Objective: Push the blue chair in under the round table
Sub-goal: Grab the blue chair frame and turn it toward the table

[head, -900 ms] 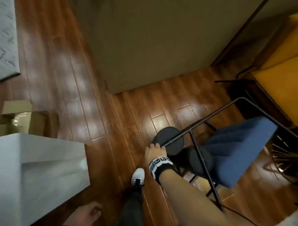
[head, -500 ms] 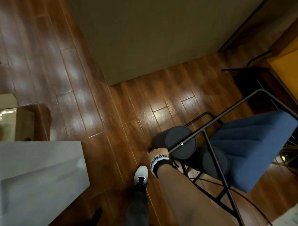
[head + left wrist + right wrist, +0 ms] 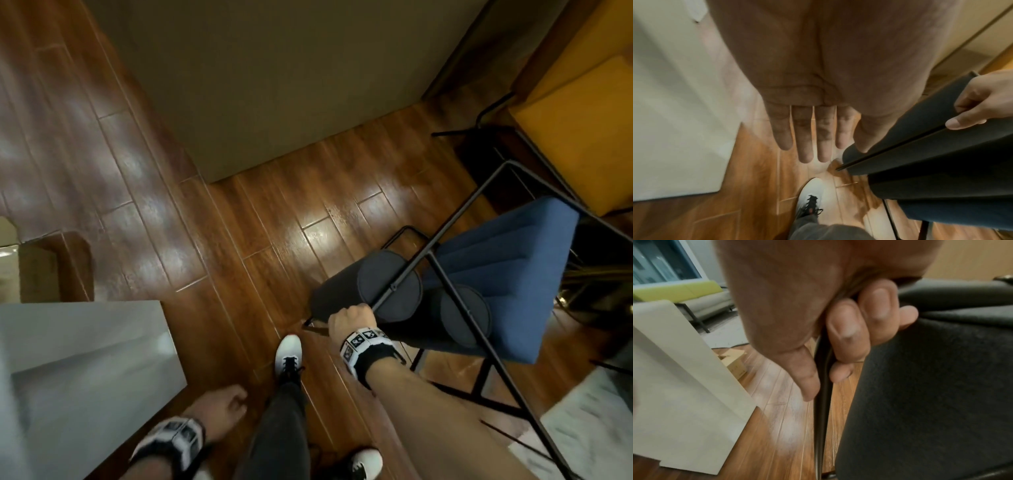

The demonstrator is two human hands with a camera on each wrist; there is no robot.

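The blue chair [image 3: 507, 267] stands at the right on the wooden floor, its seat facing away from me. It has a thin black frame [image 3: 445, 236] and two dark round back bolsters [image 3: 376, 287]. My right hand [image 3: 352, 317] grips the frame's top bar behind the upper bolster. In the right wrist view my right hand [image 3: 838, 337] has its fingers curled round the black bar [image 3: 823, 386], beside the bolster [image 3: 931, 402]. My left hand [image 3: 226, 407] hangs low at my side and holds nothing; its fingers [image 3: 807, 138] are straight. No round tabletop shows; thin golden wire legs [image 3: 609, 277] stand past the seat.
A white cabinet [image 3: 78, 370] stands close on my left, a cardboard box [image 3: 34, 267] behind it. A large tan panel [image 3: 274, 75] rises ahead. A yellow seat [image 3: 582, 130] on black legs is at the far right. A pale rug [image 3: 589, 428] lies bottom right. My white shoe [image 3: 289, 353] is beside the chair's back.
My right hand has kept its grip on the frame while I stepped. The chair has shifted a little forward and right, and my left hand has swung back into view.
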